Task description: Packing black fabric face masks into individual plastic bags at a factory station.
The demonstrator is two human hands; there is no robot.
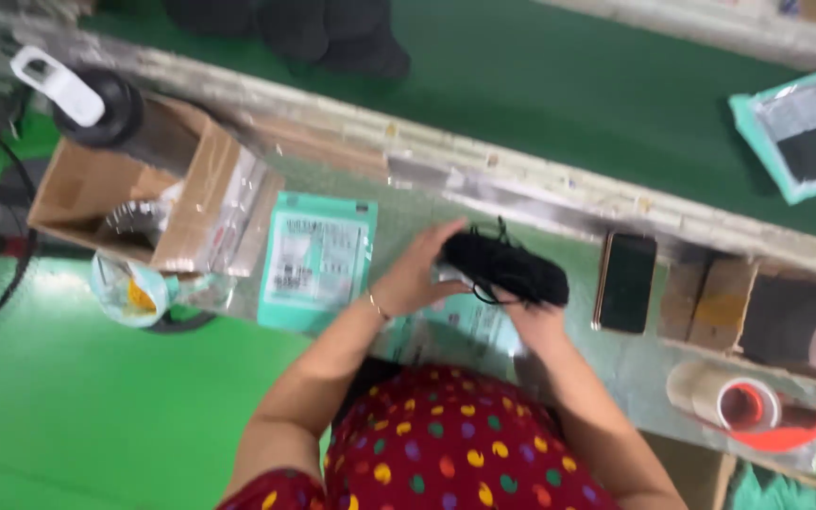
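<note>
A bundle of black fabric with thin straps [505, 265] is held over a narrow metal work shelf [399, 203]. My left hand [415, 274] presses against the bundle's left end. My right hand [533, 319] grips its underside on the right. Beneath the bundle lies a teal and clear plastic bag [469, 316], partly hidden by my hands. A stack of flat teal bags [318, 257] lies just left of my left hand.
A cardboard box [134, 194] holds clear wrappers, with a black bottle [96, 104] beside it. A dark phone [627, 281] lies right of the bundle. A tape dispenser with a red handle [748, 404] sits at the right. The green conveyor belt [559, 85] carries a packed bag [805, 132].
</note>
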